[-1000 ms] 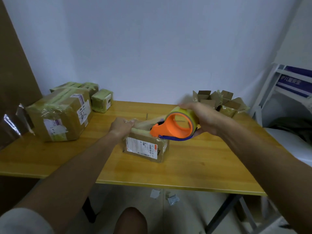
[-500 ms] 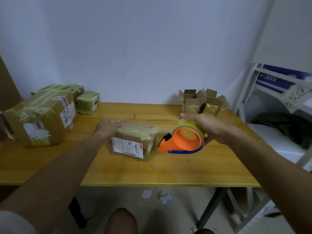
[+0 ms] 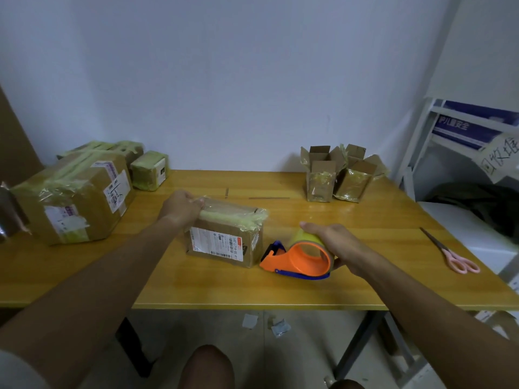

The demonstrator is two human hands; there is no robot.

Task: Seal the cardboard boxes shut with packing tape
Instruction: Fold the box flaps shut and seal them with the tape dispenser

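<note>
A small cardboard box (image 3: pixel 224 234) with a white label and yellowish tape across its top lies in the middle of the wooden table (image 3: pixel 252 287). My left hand (image 3: pixel 181 207) grips the box's left end. To the right of the box, an orange tape dispenser (image 3: pixel 302 258) with a yellow roll rests on the table. My right hand (image 3: pixel 331 244) holds it with the fingers curled over the roll. Two open small boxes (image 3: pixel 341 175) stand at the back right.
A large taped box (image 3: pixel 75 196) and smaller taped boxes (image 3: pixel 148 169) sit at the left of the table. Pink-handled scissors (image 3: pixel 452 252) lie near the right edge. A white shelf (image 3: pixel 463 130) stands to the right. Paper scraps lie on the floor.
My right hand has drawn the dispenser off the box top, down and to the right, onto the table beside the box. The left hand keeps hold of the box's left end.
</note>
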